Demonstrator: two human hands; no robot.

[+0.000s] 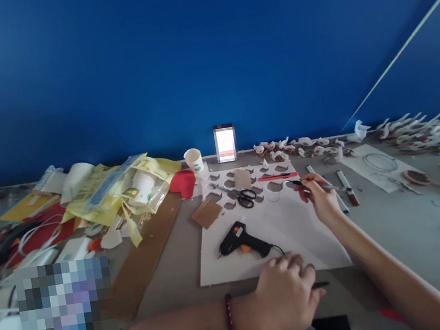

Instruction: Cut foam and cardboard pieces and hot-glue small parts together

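My right hand (318,193) is closed in a pinch around a slim pen-like craft tool (333,187), dark near its tip and silvery along the shaft. Its pale tip points left over a white sheet (286,221) with several curved shapes cut out of its far half. Near the sheet's front edge, my left hand (288,294) is curled, and a thin dark stick (320,284) pokes out by its thumb; most of it is hidden. Between the hands and the cutouts lies a black glue gun (243,240). Black-handled scissors (245,197) and a red cutter (277,177) rest on the sheet.
Several small white-and-red paper birds (316,142) line the back right. Markers (347,188) and a brush (416,177) lie to the right. A paper cup (193,160), a phone (225,143), a brown card square (207,213) and yellow packaging (100,196) stand or lie leftward and behind.
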